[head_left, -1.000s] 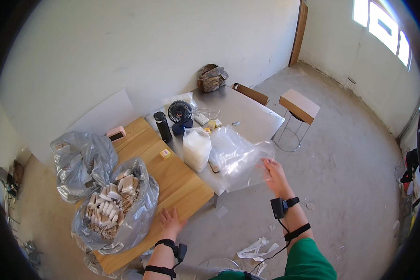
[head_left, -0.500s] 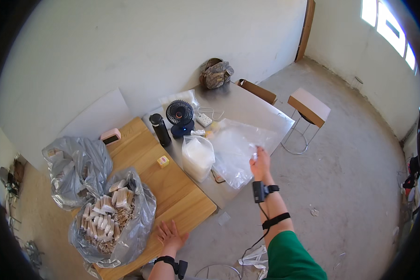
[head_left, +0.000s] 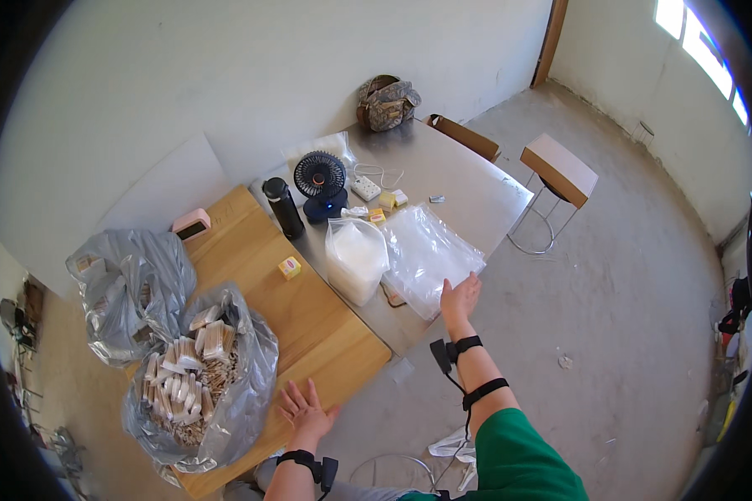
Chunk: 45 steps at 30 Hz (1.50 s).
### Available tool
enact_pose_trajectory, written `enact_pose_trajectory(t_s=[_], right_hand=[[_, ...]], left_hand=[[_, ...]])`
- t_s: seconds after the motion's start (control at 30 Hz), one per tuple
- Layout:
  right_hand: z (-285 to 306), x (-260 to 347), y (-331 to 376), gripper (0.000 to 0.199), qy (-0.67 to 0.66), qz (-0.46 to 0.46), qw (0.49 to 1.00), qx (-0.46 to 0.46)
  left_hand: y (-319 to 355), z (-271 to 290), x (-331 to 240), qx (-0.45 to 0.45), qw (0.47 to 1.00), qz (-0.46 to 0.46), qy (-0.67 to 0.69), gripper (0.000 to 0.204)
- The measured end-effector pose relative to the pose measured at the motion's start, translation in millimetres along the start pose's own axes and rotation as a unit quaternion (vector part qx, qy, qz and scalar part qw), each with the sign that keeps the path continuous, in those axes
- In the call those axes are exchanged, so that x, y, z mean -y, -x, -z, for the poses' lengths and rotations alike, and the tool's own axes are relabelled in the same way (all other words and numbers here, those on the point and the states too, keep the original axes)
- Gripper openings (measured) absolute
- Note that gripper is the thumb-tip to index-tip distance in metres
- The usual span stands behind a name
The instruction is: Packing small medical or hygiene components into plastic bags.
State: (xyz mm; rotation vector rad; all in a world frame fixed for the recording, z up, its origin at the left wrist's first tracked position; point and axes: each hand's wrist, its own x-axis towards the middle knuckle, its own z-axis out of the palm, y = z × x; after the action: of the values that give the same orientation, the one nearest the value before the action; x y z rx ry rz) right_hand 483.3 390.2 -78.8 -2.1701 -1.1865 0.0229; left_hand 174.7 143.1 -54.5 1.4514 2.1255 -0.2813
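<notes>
My right hand (head_left: 459,302) rests with its fingers extended at the near right corner of a flat stack of clear plastic bags (head_left: 422,246). It grips nothing. The bags lie on the metal table (head_left: 489,196), beside an upright clear bag of white material (head_left: 355,263). On the near edge of the wooden tabletop (head_left: 309,334) my left hand (head_left: 307,415) is spread flat, holding nothing. Left of it stands an open grey plastic bag (head_left: 255,359) full of bundled cotton swabs (head_left: 184,376) and loose sticks.
A second grey bag (head_left: 134,284) sits behind the first. Farther back are a pink clock-like box (head_left: 192,224), a black bottle (head_left: 284,209), a fan (head_left: 320,179), a power strip (head_left: 365,188), small yellow boxes (head_left: 289,267) and a camouflage bag (head_left: 388,104). A stool (head_left: 551,179) bears a carton.
My right hand has let go of the lifted clear plastic and moved slightly nearer. The plastic now lies flat, uncovering small yellow boxes behind it. My left hand stays on the wood.
</notes>
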Motion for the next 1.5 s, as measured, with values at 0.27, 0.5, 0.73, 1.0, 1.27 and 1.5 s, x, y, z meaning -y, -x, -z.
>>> enact_pose_trajectory(t_s=[0.27,0.5,0.73,1.0,1.27,1.5], right_hand=[[-5.9,10.2,32.8,0.056,0.084,0.286,0.939,0.171],[-14.8,13.9,45.7,0.058,0.128,0.268,0.921,0.252],[-14.1,9.2,43.4,0.061,0.185,0.244,0.905,0.295],[-4.8,17.8,28.2,0.066,0.154,0.258,0.9,0.315],[35.1,57.6,199.8,0.048,-0.114,0.507,0.815,0.257],[21.9,119.2,272.9,0.057,-0.024,0.388,0.847,0.364]], left_hand=[[-1.5,-0.8,-6.5,0.015,1.0,0.007,0.002,0.094],[1.2,-11.5,3.6,-0.035,0.998,-0.005,0.045,0.091],[0.7,-20.5,0.9,-0.085,0.994,-0.025,0.062,0.087],[7.2,-5.8,2.0,-0.072,0.994,-0.036,0.078,0.087],[2.6,24.3,41.0,0.033,0.986,-0.135,0.087,0.069],[68.1,64.6,106.6,-0.055,0.857,-0.199,0.472,0.048]])
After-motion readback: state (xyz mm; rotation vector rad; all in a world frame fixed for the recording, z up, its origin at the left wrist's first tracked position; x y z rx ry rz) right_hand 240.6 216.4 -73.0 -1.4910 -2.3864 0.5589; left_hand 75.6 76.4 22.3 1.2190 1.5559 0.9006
